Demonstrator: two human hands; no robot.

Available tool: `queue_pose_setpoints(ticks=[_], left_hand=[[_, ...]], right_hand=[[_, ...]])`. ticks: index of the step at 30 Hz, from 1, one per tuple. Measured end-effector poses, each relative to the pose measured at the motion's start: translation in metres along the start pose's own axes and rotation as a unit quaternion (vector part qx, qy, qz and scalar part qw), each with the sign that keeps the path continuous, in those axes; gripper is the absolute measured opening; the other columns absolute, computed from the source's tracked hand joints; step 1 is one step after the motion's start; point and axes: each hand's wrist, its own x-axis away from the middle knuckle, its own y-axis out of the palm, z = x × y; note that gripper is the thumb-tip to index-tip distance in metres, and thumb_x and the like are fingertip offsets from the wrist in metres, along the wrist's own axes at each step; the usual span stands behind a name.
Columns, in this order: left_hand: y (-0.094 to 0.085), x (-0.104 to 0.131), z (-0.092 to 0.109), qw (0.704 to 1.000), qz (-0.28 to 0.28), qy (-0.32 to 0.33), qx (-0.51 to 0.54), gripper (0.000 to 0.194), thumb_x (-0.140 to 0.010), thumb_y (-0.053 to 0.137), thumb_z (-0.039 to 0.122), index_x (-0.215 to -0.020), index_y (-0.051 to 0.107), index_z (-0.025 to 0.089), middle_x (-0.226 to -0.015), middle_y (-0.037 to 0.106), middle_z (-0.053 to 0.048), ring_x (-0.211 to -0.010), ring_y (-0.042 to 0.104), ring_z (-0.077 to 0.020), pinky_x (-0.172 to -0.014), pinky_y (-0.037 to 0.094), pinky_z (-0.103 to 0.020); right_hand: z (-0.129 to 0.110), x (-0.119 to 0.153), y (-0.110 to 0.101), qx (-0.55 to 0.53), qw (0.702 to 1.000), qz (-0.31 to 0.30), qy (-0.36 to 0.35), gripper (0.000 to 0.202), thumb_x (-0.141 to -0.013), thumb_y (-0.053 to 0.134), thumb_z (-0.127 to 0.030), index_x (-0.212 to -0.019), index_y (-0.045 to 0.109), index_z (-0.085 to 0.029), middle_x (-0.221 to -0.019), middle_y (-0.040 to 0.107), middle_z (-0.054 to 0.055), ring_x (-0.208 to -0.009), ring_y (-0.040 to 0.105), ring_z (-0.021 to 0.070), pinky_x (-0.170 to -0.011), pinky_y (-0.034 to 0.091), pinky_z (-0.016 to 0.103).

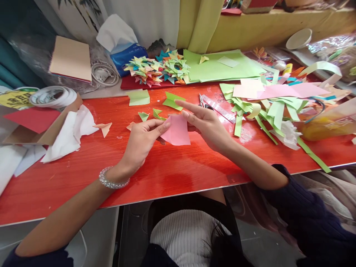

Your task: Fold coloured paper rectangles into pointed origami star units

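A small square of pink paper (pixel 178 131) is held up over the red table, with a faint crease showing in it. My left hand (pixel 143 139) pinches its left edge between thumb and fingers. At its upper right corner my right hand (pixel 207 126) grips it with the thumb in front and fingers behind, the index finger stretched out to the left. Just beyond my hands lie small folded green pieces (pixel 144 116), a folded bright green sheet (pixel 172 101) and a light green paper (pixel 139 97). A folded orange piece (pixel 104 129) rests to the left.
Scissors (pixel 204 102) and a clear ruler (pixel 218 108) lie behind my right hand. Green paper strips (pixel 278 113) pile up at right near a plastic cup (pixel 330 120). Folded-paper wreaths (pixel 146 70) and green sheets (pixel 222 68) are at the back. A cardboard box (pixel 50 133) stands left.
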Motion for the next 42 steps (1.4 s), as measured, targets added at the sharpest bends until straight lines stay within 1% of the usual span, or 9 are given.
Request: queue_pose_setpoints(ticks=[3,5,11,16,19,23,29,35,42], left_hand=[[-0.001,0.0,0.0,1.0,0.005,0.008,-0.028,0.021,-0.078,0.067,0.041,-0.08,0.074,0.021,-0.073,0.065,-0.001,-0.062,0.056,-0.0106,-0.057,0.05,-0.023],[-0.001,0.0,0.0,0.999,0.008,0.017,-0.047,0.02,-0.078,0.067,0.042,-0.079,0.074,0.022,-0.07,0.065,-0.001,-0.06,0.055,-0.0105,-0.057,0.049,-0.023],[-0.001,0.002,0.002,0.995,-0.004,0.036,-0.092,0.022,-0.08,0.065,0.042,-0.085,0.075,0.023,-0.071,0.067,-0.001,-0.061,0.057,-0.0118,-0.06,0.049,-0.024],[-0.002,0.001,0.002,0.994,0.0,0.037,-0.104,0.021,-0.08,0.065,0.04,-0.084,0.074,0.022,-0.069,0.066,-0.001,-0.059,0.057,-0.0114,-0.059,0.048,-0.023],[-0.002,0.002,0.002,0.993,0.001,0.043,-0.108,0.022,-0.08,0.065,0.041,-0.083,0.074,0.021,-0.068,0.066,0.0,-0.058,0.056,-0.0106,-0.059,0.047,-0.023],[-0.002,0.002,0.003,0.994,-0.006,0.045,-0.104,0.023,-0.08,0.065,0.041,-0.084,0.075,0.021,-0.07,0.067,-0.001,-0.06,0.056,-0.0105,-0.057,0.047,-0.022],[-0.003,0.002,0.002,0.995,-0.02,0.032,-0.095,0.022,-0.081,0.065,0.039,-0.088,0.075,0.021,-0.073,0.068,-0.001,-0.059,0.056,-0.0103,-0.057,0.048,-0.022],[-0.001,0.001,-0.002,0.996,-0.037,0.021,-0.073,0.025,-0.08,0.065,0.042,-0.09,0.074,0.021,-0.08,0.071,-0.003,-0.064,0.059,-0.0116,-0.06,0.049,-0.023],[-0.002,0.0,-0.002,0.996,-0.07,0.002,-0.06,0.031,-0.083,0.061,0.044,-0.097,0.072,0.019,-0.089,0.072,-0.004,-0.072,0.062,-0.0132,-0.066,0.051,-0.024]], right_hand=[[0.001,-0.004,-0.005,-0.085,0.993,-0.047,0.068,0.041,-0.088,0.058,-0.045,-0.115,0.067,-0.015,-0.099,0.072,0.009,-0.093,0.068,0.0182,-0.084,0.056,0.032],[0.002,-0.006,-0.008,-0.125,0.985,-0.054,0.104,0.041,-0.089,0.055,-0.048,-0.104,0.071,-0.014,-0.095,0.073,0.011,-0.091,0.069,0.0188,-0.084,0.056,0.032],[0.003,-0.006,-0.011,-0.186,0.968,-0.083,0.149,0.021,-0.086,0.064,-0.031,-0.095,0.072,-0.014,-0.096,0.073,0.008,-0.088,0.069,0.0152,-0.088,0.054,0.028],[0.001,-0.007,-0.011,-0.218,0.947,-0.068,0.224,0.029,-0.093,0.053,-0.036,-0.093,0.071,-0.014,-0.094,0.073,0.009,-0.088,0.069,0.0171,-0.085,0.056,0.03],[0.0,-0.009,-0.012,-0.238,0.937,-0.051,0.25,0.025,-0.092,0.051,-0.029,-0.091,0.071,-0.013,-0.09,0.073,0.009,-0.087,0.069,0.0175,-0.085,0.056,0.031],[-0.001,-0.009,-0.013,-0.251,0.932,-0.057,0.255,0.022,-0.091,0.05,-0.019,-0.091,0.071,-0.011,-0.089,0.073,0.009,-0.087,0.069,0.016,-0.086,0.055,0.028],[0.0,-0.005,-0.014,-0.176,0.952,-0.102,0.228,0.016,-0.087,0.062,-0.021,-0.094,0.072,-0.01,-0.096,0.072,0.01,-0.084,0.068,0.0131,-0.081,0.055,0.022],[0.002,-0.004,-0.011,-0.146,0.954,-0.136,0.222,0.019,-0.085,0.064,-0.018,-0.101,0.072,-0.01,-0.096,0.072,0.01,-0.082,0.068,0.0124,-0.077,0.055,0.021],[0.01,-0.006,-0.008,-0.067,0.97,-0.101,0.213,0.018,-0.073,0.076,-0.025,-0.084,0.074,-0.01,-0.079,0.071,0.005,-0.072,0.064,0.0105,-0.069,0.054,0.021]])
